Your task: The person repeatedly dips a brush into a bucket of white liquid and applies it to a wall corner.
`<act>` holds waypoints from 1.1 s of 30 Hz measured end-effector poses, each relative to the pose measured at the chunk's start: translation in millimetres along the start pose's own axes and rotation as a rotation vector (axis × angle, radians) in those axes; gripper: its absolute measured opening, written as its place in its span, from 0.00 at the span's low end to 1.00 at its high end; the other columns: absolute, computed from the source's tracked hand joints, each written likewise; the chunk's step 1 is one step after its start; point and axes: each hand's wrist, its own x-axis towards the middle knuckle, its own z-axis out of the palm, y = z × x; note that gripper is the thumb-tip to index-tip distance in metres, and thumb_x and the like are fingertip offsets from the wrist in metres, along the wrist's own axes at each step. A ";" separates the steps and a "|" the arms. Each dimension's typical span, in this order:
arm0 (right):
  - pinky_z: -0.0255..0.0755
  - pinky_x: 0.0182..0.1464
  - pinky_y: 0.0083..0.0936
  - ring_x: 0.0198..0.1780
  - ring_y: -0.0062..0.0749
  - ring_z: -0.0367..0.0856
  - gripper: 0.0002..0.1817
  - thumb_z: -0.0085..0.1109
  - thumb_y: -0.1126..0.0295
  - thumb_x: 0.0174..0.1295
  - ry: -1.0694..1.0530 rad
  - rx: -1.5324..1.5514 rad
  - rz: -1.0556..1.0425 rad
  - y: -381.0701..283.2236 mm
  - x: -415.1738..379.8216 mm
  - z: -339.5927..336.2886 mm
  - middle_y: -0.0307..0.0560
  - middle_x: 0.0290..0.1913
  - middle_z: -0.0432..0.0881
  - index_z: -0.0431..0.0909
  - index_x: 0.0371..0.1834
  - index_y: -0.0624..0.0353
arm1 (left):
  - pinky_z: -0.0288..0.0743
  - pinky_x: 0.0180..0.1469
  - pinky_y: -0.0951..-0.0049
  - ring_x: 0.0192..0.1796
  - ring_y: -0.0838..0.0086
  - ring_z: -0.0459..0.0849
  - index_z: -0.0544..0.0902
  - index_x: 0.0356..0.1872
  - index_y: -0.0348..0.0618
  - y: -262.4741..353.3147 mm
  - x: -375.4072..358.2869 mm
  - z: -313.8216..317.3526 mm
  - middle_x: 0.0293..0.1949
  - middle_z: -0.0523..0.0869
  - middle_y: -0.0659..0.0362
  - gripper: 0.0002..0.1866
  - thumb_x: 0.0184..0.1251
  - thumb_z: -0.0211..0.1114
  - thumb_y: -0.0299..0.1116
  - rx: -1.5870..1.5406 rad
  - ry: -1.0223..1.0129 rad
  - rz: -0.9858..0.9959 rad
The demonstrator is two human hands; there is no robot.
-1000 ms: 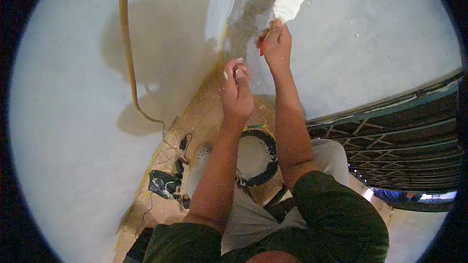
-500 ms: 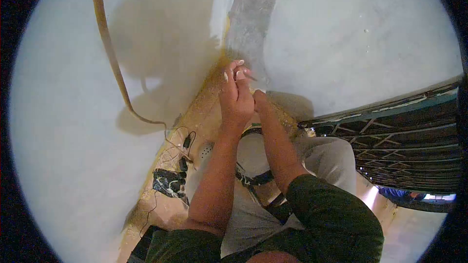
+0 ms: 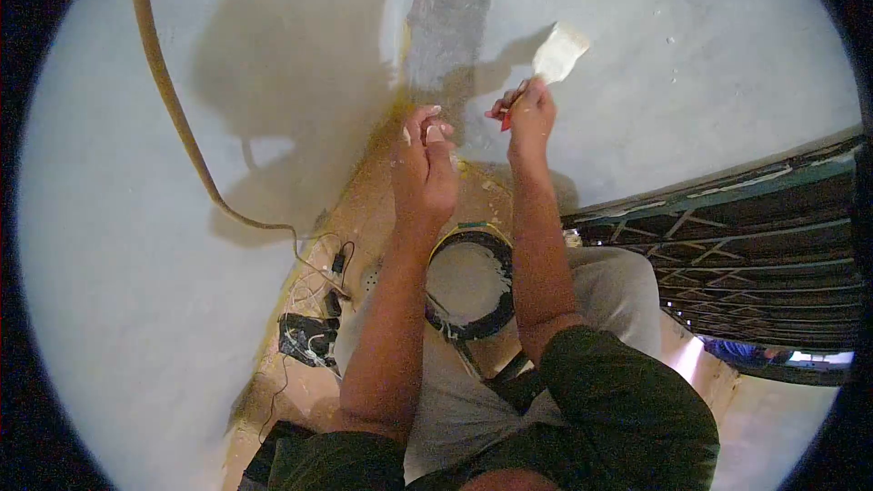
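My right hand (image 3: 531, 127) grips a putty knife (image 3: 560, 53) by its red handle. The wide blade is coated in whitish paste and points up, in front of the pale wall at the corner's right side. To its left, my left hand (image 3: 426, 164) is raised with its fingers curled in and white smears on the fingertips. Whatever those fingers may hold is hidden. Below, between my forearms, a round black bucket (image 3: 503, 307) contains grey-white paste, with more paste smeared on its inner side.
A grey plastered strip (image 3: 447, 27) runs up the wall corner. A tan hose (image 3: 182, 118) hangs along the left wall. On the floor at left lie tangled cables and a black bag-like bundle (image 3: 307, 338). A folding metal gate (image 3: 727, 264) stands at right.
My right hand has moved up and right, away from my left hand, bringing the putty knife into plain sight. The bucket is now less covered. My left hand stays curled.
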 end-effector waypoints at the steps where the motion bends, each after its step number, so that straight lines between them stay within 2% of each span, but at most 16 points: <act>1: 0.67 0.15 0.28 0.14 0.29 0.71 0.20 0.38 0.57 0.73 -0.040 -0.148 0.068 31.2 10.4 -17.0 0.42 0.15 0.67 0.65 0.26 0.59 | 0.74 0.41 0.66 0.36 0.66 0.80 0.70 0.54 0.41 -2.3 -0.9 -1.0 0.37 0.80 0.51 0.14 0.75 0.42 0.35 0.022 -0.025 -0.017; 3: 0.68 0.17 0.32 0.15 0.32 0.71 0.19 0.44 0.58 0.70 0.060 -0.507 0.074 124.4 28.1 -44.9 0.43 0.15 0.68 0.66 0.24 0.60 | 0.74 0.40 0.66 0.36 0.65 0.80 0.70 0.54 0.41 -5.5 -2.4 -1.8 0.37 0.80 0.50 0.15 0.75 0.43 0.36 0.044 -0.054 -0.036; 6: 0.68 0.18 0.35 0.15 0.34 0.71 0.19 0.45 0.56 0.66 0.007 -0.383 0.106 279.5 45.5 -102.6 0.44 0.16 0.69 0.68 0.24 0.60 | 0.75 0.40 0.62 0.35 0.60 0.81 0.70 0.54 0.41 -12.3 -3.4 -2.2 0.36 0.81 0.49 0.15 0.73 0.44 0.35 0.109 -0.100 -0.105; 8: 0.69 0.21 0.39 0.17 0.36 0.73 0.22 0.45 0.50 0.64 0.057 -0.634 0.317 355.4 42.5 -127.0 0.45 0.17 0.71 0.70 0.25 0.59 | 0.74 0.41 0.60 0.36 0.55 0.81 0.69 0.54 0.42 -19.7 -4.8 -2.1 0.37 0.81 0.49 0.14 0.72 0.45 0.34 0.145 -0.097 -0.023; 9: 0.69 0.21 0.39 0.17 0.36 0.73 0.22 0.45 0.50 0.64 0.056 -0.636 0.323 340.7 28.8 -124.3 0.45 0.17 0.71 0.70 0.25 0.59 | 0.74 0.41 0.60 0.36 0.55 0.81 0.69 0.54 0.42 -15.9 -5.7 -3.0 0.37 0.81 0.49 0.14 0.72 0.45 0.34 0.147 -0.098 -0.030; 11: 0.66 0.15 0.29 0.20 0.27 0.72 0.15 0.38 0.54 0.69 -0.184 0.109 0.884 299.6 -1.5 -119.6 0.40 0.23 0.70 0.68 0.36 0.52 | 0.74 0.43 0.66 0.37 0.68 0.81 0.71 0.55 0.42 -0.2 -5.8 -6.1 0.38 0.81 0.51 0.15 0.76 0.42 0.37 0.186 -0.167 -0.154; 12: 0.66 0.15 0.29 0.20 0.27 0.72 0.15 0.38 0.54 0.69 -0.185 0.110 0.886 303.5 0.9 -119.6 0.40 0.23 0.70 0.68 0.36 0.52 | 0.74 0.43 0.66 0.37 0.68 0.81 0.71 0.55 0.42 0.8 -5.3 -7.5 0.38 0.81 0.51 0.15 0.76 0.42 0.37 0.189 -0.166 -0.155; 14: 0.64 0.16 0.28 0.24 0.25 0.72 0.15 0.40 0.54 0.69 0.021 0.054 0.957 308.8 11.0 -124.5 0.38 0.23 0.70 0.69 0.35 0.51 | 0.73 0.44 0.59 0.40 0.53 0.81 0.68 0.55 0.41 2.0 -3.4 -9.8 0.38 0.82 0.47 0.15 0.71 0.46 0.34 0.210 -0.166 -0.115; 15: 0.64 0.16 0.28 0.24 0.25 0.72 0.15 0.40 0.54 0.69 0.021 0.056 0.955 309.2 18.1 -139.9 0.38 0.23 0.70 0.69 0.35 0.51 | 0.73 0.44 0.59 0.40 0.53 0.81 0.68 0.55 0.41 -0.4 -2.7 -9.7 0.38 0.82 0.47 0.15 0.71 0.46 0.34 0.210 -0.167 -0.113; 17: 0.59 0.15 0.26 0.18 0.24 0.67 0.16 0.40 0.53 0.70 -0.209 -0.024 0.486 299.8 30.1 -173.4 0.38 0.21 0.68 0.70 0.32 0.52 | 0.73 0.44 0.58 0.41 0.53 0.81 0.68 0.55 0.40 -6.5 -2.6 -7.4 0.39 0.82 0.47 0.15 0.72 0.46 0.34 0.112 -0.172 -0.177; 21: 0.62 0.17 0.35 0.16 0.31 0.68 0.20 0.44 0.53 0.67 0.078 -0.257 0.617 106.6 0.0 -89.7 0.40 0.15 0.68 0.69 0.26 0.57 | 0.73 0.44 0.58 0.40 0.53 0.81 0.69 0.54 0.39 -5.4 -4.0 -1.1 0.38 0.82 0.47 0.15 0.72 0.46 0.35 0.205 -0.184 -0.119; 23: 0.60 0.15 0.29 0.13 0.26 0.64 0.21 0.41 0.53 0.70 0.047 -0.446 0.052 73.3 -9.6 -83.4 0.37 0.14 0.66 0.66 0.24 0.56 | 0.73 0.43 0.59 0.40 0.53 0.81 0.69 0.54 0.39 -11.1 -6.2 3.0 0.38 0.82 0.47 0.16 0.72 0.46 0.35 0.139 -0.199 -0.128; 24: 0.60 0.15 0.29 0.13 0.26 0.64 0.21 0.41 0.53 0.70 0.048 -0.445 0.060 50.6 -14.3 -75.8 0.37 0.14 0.66 0.66 0.24 0.56 | 0.73 0.43 0.59 0.40 0.53 0.81 0.69 0.54 0.39 -11.1 -7.5 3.7 0.38 0.82 0.47 0.16 0.72 0.46 0.35 0.145 -0.202 -0.133; 27: 0.54 0.10 0.21 0.10 0.22 0.61 0.22 0.37 0.49 0.72 0.031 0.001 0.051 -2.0 -21.5 -58.6 0.34 0.13 0.61 0.62 0.25 0.53 | 0.73 0.43 0.58 0.39 0.52 0.81 0.69 0.54 0.39 -2.0 -10.7 5.3 0.38 0.82 0.46 0.16 0.71 0.46 0.35 0.149 -0.193 -0.107; 29: 0.58 0.12 0.25 0.11 0.25 0.64 0.23 0.37 0.50 0.72 0.069 -0.161 0.055 35.0 -6.5 -62.2 0.37 0.14 0.65 0.64 0.24 0.55 | 0.73 0.43 0.57 0.39 0.51 0.81 0.69 0.54 0.39 7.2 -10.2 2.7 0.38 0.82 0.45 0.16 0.71 0.46 0.35 0.187 -0.242 -0.228; 33: 0.64 0.15 0.32 0.13 0.29 0.70 0.23 0.36 0.53 0.71 0.214 -0.545 -0.148 189.2 24.9 -95.8 0.41 0.14 0.69 0.67 0.23 0.58 | 0.73 0.43 0.55 0.39 0.50 0.81 0.69 0.55 0.39 -10.0 -11.0 6.7 0.38 0.82 0.45 0.16 0.70 0.47 0.35 0.205 -0.212 -0.131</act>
